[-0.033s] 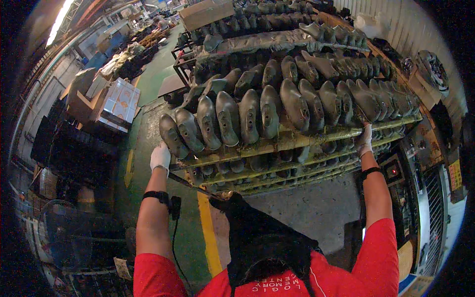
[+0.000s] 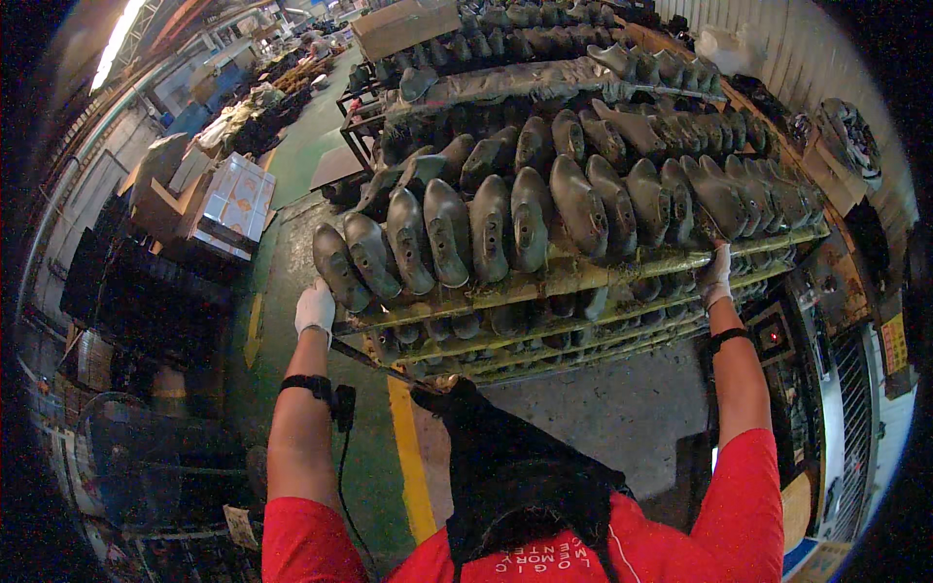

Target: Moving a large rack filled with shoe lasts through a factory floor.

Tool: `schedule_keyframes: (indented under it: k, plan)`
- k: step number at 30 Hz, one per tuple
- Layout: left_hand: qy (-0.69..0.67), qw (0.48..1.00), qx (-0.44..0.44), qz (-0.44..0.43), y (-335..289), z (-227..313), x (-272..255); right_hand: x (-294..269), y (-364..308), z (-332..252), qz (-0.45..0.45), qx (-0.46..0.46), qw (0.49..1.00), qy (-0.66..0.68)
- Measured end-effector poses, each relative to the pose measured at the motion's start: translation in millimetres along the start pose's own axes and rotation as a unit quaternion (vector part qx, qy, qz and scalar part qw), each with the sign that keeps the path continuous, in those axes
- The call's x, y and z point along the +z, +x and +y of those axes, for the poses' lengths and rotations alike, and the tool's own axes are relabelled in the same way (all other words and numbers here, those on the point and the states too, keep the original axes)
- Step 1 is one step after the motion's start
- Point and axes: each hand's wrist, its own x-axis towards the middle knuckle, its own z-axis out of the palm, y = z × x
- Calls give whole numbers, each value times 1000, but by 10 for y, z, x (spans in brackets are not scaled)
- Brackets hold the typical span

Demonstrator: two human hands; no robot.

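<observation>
Appears to hold the rack (image 2: 554, 282), lengthwise left to right ahead, with left fingers (image 2: 317, 290) curled at its left end, right fingers (image 2: 721, 256) curled on its front edge.

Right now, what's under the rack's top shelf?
Lower shelves with yellowish edges, holding dark shoe lasts, only partly visible along the front. Anything deeper in is covered by the top shelf; can't tell what's there.
</observation>
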Motion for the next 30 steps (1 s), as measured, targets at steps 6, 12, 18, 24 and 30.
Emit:
schedule_keyframes:
  k: [6, 12, 18, 24, 30]
  plan:
    - [-24, 999, -28, -2, -29, 35, -32, -253, 259, 98, 31, -32, 999, -30]
    - [-35, 999, 1, 4, -20, 10, -12, -393, 427, 155, 44, -55, 997, -6]
    - [-38, 999, -11, 12, -10, 0, 11, -268, 310, 105, 26, -28, 999, 34]
    - [-38, 999, -16, 10, -29, 23, -6, -146, 193, 61, 39, -20, 998, 51]
    - [-35, 999, -20, 3, 20, -13, 26, -311, 363, 132, 37, -51, 998, 22]
